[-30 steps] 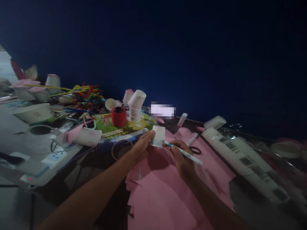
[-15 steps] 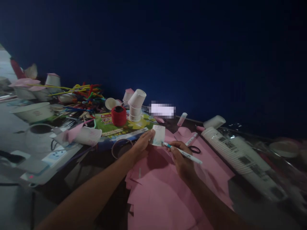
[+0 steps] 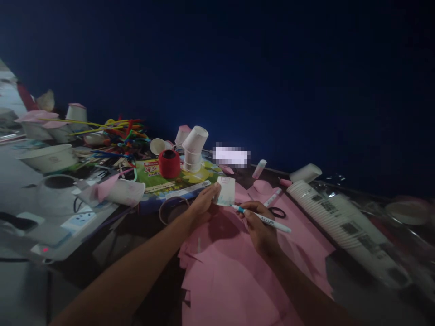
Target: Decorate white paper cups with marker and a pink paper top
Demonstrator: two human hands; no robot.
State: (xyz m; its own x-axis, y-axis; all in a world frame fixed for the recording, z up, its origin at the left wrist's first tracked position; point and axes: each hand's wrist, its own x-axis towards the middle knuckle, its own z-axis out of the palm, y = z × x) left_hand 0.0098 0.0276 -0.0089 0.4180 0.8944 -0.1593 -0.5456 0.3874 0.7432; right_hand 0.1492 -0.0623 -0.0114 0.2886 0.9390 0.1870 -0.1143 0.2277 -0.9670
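My left hand [image 3: 205, 202] is closed on a white paper cup [image 3: 225, 190], fingers on its left side. Thin pink lines are drawn near the cup's upper end, and pale teal marks run along its lower edge. In my right hand [image 3: 261, 228] is a white acrylic marker [image 3: 272, 221] with a teal tip end. The marker's tip is at the cup's lower right edge; whether it touches I cannot tell. Below both hands lie sheets of pink paper [image 3: 234, 280]. Just right of my right hand show the black handles of scissors [image 3: 277, 212].
A red spool of yarn [image 3: 169, 164] and stacked paper cups [image 3: 195, 147] stand on a green packet [image 3: 149, 174]. Colourful pipe cleaners [image 3: 131, 131] lie back left, with a power strip [image 3: 79, 220] nearer. A long sleeve of cups [image 3: 340, 226] lies at right.
The marker's tip has shifted slightly along the cup's lower edge, and its rear end has swung a little right. More teal shows on the cup. The whole view has drifted slightly.
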